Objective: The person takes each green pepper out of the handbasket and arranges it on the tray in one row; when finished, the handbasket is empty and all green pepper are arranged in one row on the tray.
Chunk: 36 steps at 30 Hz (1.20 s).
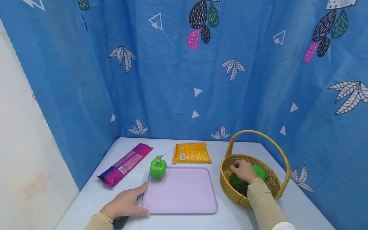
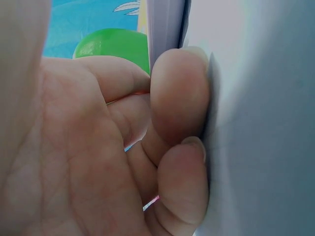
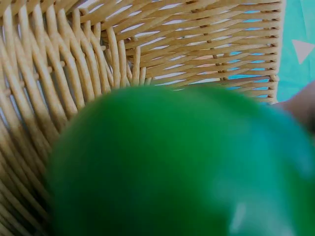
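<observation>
On the surface [image 1: 230,218], a green item [image 3: 172,162] in the three-o'clock basket [image 1: 233,194] is judged being retrieved, right hand [image 1: 244,171] of indeterminable grip, left hand [image 1: 125,202] spread, secure hold required.

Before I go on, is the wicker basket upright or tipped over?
Upright: in the head view, the wicker basket stands on the table, opening upward, with its handle arching above.
</observation>
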Each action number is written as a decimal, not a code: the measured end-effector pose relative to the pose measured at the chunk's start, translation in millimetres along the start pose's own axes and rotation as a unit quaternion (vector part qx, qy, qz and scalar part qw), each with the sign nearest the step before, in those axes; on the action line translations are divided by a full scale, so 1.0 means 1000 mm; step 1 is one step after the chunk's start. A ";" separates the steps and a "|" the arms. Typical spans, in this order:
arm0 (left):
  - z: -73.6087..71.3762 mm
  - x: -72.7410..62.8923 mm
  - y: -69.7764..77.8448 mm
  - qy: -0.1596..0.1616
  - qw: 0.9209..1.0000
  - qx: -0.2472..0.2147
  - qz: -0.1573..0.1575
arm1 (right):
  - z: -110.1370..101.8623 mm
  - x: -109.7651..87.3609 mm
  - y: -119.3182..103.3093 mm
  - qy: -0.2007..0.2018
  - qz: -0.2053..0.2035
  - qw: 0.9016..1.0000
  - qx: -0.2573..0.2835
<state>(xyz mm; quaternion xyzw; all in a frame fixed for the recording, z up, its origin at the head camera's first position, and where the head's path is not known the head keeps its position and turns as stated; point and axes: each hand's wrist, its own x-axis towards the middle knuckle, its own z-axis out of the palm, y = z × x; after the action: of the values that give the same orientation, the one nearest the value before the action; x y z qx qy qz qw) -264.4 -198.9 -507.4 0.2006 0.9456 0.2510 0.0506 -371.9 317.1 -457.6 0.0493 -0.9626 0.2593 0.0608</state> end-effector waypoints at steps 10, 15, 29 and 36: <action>-0.002 0.000 0.002 -0.004 1.000 -0.006 -0.002 | 0.001 -0.001 -0.001 -0.028 0.003 1.000 0.000; -0.002 -0.001 0.004 -0.008 1.000 -0.007 -0.002 | 0.003 -0.002 0.002 -0.051 0.020 0.998 -0.025; -0.003 -0.001 0.005 -0.005 1.000 -0.009 -0.002 | 0.001 -0.002 -0.003 -0.053 -0.015 0.998 -0.005; -0.002 -0.001 0.005 -0.007 1.000 -0.009 -0.001 | 0.003 -0.002 -0.003 -0.065 -0.031 0.997 -0.020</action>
<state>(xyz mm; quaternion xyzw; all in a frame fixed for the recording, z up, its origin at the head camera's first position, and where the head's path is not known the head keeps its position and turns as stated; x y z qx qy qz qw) -262.3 -196.7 -502.9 0.2009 0.9431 0.2584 0.0590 -370.3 313.6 -458.8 0.0951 -0.9675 0.2344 0.0072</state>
